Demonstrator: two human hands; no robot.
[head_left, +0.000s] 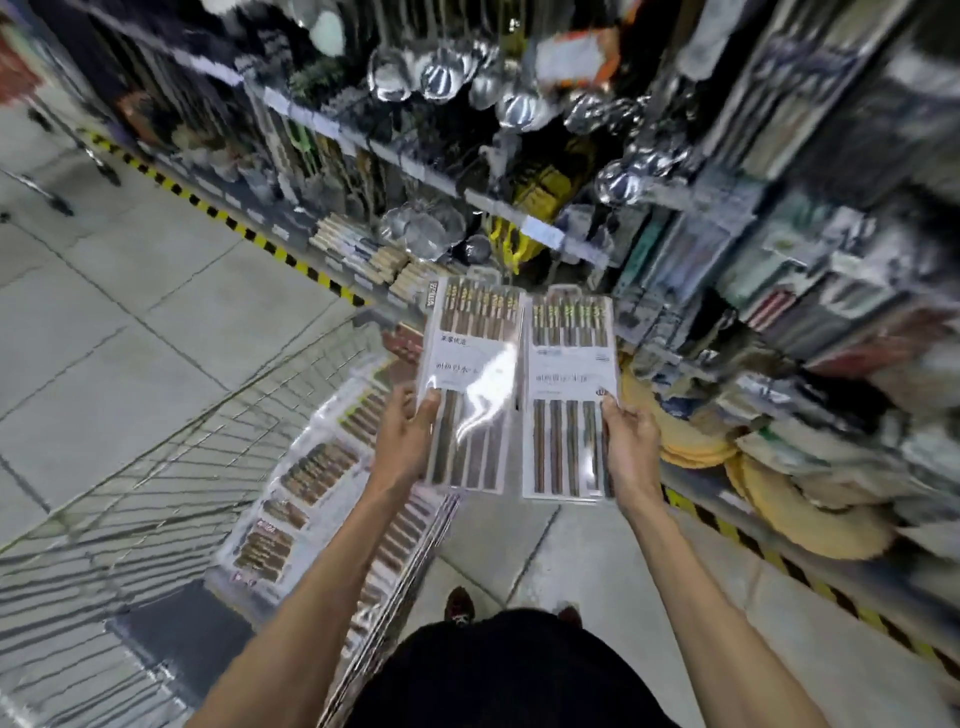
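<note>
I hold two clear packs of dark wooden chopsticks side by side in front of a store shelf. My left hand (402, 439) grips the left chopstick pack (470, 384) by its lower left edge, thumb on the front. My right hand (631, 447) grips the right chopstick pack (569, 389) by its lower right edge. Each pack has a white label across its middle. Both packs stand upright, almost touching each other.
A wire shopping cart (156, 499) at my lower left holds several more chopstick packs (311, 483). Shelves (488, 200) ahead carry hanging steel ladles (441, 73) and boxed utensils. Yellow round mats (800, 514) lie on the low right shelf. Black-yellow tape (260, 241) marks the floor edge.
</note>
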